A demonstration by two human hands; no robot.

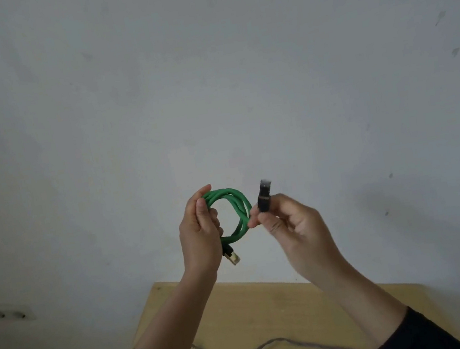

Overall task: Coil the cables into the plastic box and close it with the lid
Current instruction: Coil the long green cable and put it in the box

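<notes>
A green cable (235, 208) is wound into a small coil, held up in front of the wall. My left hand (200, 232) grips the coil's left side, and a gold-tipped plug (233, 257) hangs below that hand. My right hand (286, 222) pinches the cable's other end just below its black plug (265, 197), which points upward beside the coil. A grey cable (263, 347) lies in a wavy line on the wooden table (272, 308) below. No plastic box or lid is in view.
A pale grey wall fills most of the view. A wall socket (11, 314) sits low at the left. The table's back edge runs along the wall, and its left corner is near the middle of the frame.
</notes>
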